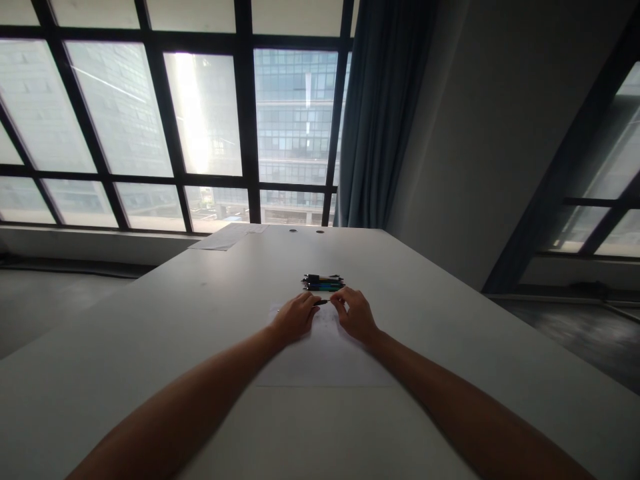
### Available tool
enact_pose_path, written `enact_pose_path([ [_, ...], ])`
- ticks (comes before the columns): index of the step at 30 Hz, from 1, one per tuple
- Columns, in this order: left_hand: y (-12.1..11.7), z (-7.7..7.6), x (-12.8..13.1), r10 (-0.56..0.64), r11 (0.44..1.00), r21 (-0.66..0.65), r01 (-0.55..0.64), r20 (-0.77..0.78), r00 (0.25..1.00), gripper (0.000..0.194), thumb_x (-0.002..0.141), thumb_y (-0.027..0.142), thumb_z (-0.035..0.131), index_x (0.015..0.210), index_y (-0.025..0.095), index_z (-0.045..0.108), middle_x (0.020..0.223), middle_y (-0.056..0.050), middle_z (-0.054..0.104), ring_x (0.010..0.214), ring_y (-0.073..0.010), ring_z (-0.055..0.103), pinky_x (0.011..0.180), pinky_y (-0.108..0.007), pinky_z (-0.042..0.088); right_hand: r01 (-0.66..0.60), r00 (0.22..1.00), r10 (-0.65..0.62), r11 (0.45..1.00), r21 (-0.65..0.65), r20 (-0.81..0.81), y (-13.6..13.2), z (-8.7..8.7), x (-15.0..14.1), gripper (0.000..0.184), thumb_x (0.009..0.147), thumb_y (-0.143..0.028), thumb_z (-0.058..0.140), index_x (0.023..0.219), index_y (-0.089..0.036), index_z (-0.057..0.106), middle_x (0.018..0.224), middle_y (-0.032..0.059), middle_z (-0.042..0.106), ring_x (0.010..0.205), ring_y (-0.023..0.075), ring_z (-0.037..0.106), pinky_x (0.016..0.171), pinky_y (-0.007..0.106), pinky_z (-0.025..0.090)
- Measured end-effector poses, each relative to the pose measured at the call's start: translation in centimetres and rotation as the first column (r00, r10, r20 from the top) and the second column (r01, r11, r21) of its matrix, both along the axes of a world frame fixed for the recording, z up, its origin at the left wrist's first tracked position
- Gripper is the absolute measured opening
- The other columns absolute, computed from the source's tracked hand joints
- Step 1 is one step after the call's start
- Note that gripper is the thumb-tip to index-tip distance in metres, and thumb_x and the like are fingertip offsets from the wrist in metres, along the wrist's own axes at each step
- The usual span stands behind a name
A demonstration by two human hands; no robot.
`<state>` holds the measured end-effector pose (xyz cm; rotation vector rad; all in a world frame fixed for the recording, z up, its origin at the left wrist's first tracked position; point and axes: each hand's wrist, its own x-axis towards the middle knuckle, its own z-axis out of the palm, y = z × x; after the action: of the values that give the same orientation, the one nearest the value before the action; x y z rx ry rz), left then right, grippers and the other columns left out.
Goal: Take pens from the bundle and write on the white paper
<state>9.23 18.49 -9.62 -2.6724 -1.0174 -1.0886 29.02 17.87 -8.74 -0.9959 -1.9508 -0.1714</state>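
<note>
In the head view, my left hand (295, 316) is closed around a dark pen (321, 303), whose front end sticks out to the right past the fingers. My right hand (357, 313) pinches with thumb and fingertips at the pen's thin tip; whether it grips the tip itself or a small part there is too small to tell. Both hands are above a white sheet of paper (325, 360) lying on the table. Just beyond the fingers lies a bundle of several pens (323, 283), mostly dark with some blue and green, side by side.
The white table (240, 280) stretches away toward large windows (295, 120). More papers (225, 237) lie at its far left edge. Two dark round discs (320, 231) are near the far end. A blue-grey curtain (385, 120) hangs behind, right of the windows.
</note>
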Motion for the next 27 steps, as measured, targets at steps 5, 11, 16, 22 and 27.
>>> enact_pose_path([
  [5, 0.3, -0.2, -0.1, 0.005, 1.0, -0.004, -0.005, -0.006, 1.0, 0.027, 0.091, 0.011, 0.043, 0.113, 0.015, 0.058, 0.098, -0.01, 0.062, 0.09, -0.0195, 0.061, 0.085, -0.036, 0.054, -0.076, 0.997, 0.077, 0.997, -0.022, 0.031, 0.2, -0.1, 0.2, 0.018, 0.094, -0.028, 0.048, 0.087, -0.02, 0.063, 0.085, 0.0041, 0.068, 0.073, 0.017, 0.059, 0.076, 0.032, 0.041],
  [11, 0.6, -0.4, -0.1, 0.01, 1.0, 0.013, -0.01, -0.038, 0.999, 0.058, 0.075, -0.006, 0.041, 0.129, 0.013, 0.05, 0.111, -0.013, 0.058, 0.106, -0.0218, 0.054, 0.097, -0.041, 0.05, 0.137, 0.989, -0.137, 0.991, 0.003, 0.052, 1.7, -0.2, 2.1, 0.02, 0.091, -0.023, 0.048, 0.1, -0.018, 0.065, 0.099, 0.0071, 0.067, 0.089, 0.02, 0.059, 0.082, 0.036, 0.039],
  [16, 0.9, -0.6, -0.3, 0.067, 0.997, 0.031, -0.064, -0.094, 0.993, 0.076, 0.066, -0.011, 0.038, 0.137, 0.014, 0.042, 0.119, -0.013, 0.052, 0.117, -0.0231, 0.047, 0.105, -0.043, 0.044, 0.315, 0.912, -0.304, 0.949, 0.005, 0.277, 2.9, -0.9, 3.3, 0.01, 0.081, -0.021, 0.062, 0.083, -0.019, 0.072, 0.114, 0.01, 0.064, 0.108, 0.027, 0.051, 0.094, 0.045, 0.032],
  [22, 0.9, -0.7, -0.4, 0.058, 0.998, 0.019, -0.056, -0.139, 0.989, 0.077, 0.068, -0.011, 0.036, 0.141, 0.016, 0.039, 0.12, -0.012, 0.055, 0.117, -0.0217, 0.049, 0.103, -0.04, 0.046, 0.299, 0.902, -0.272, 0.954, -0.032, 0.335, 3.3, -1.3, 3.0, 0.011, 0.081, -0.017, 0.063, 0.075, -0.019, 0.071, 0.11, 0.0099, 0.065, 0.106, 0.0266, 0.051, 0.09, 0.043, 0.033],
  [27, 0.5, -0.3, -0.4, 0.135, 0.99, -0.027, -0.142, -0.179, 0.975, 0.072, 0.07, -0.008, 0.039, 0.137, 0.018, 0.046, 0.122, -0.01, 0.059, 0.11, -0.02, 0.056, 0.098, -0.037, 0.05, 0.274, 0.925, -0.257, 0.961, -0.022, 0.281, 2.6, -0.8, 2.8, 0.012, 0.085, -0.013, 0.056, 0.08, -0.018, 0.066, 0.1, 0.0078, 0.065, 0.097, 0.0224, 0.055, 0.086, 0.038, 0.034],
])
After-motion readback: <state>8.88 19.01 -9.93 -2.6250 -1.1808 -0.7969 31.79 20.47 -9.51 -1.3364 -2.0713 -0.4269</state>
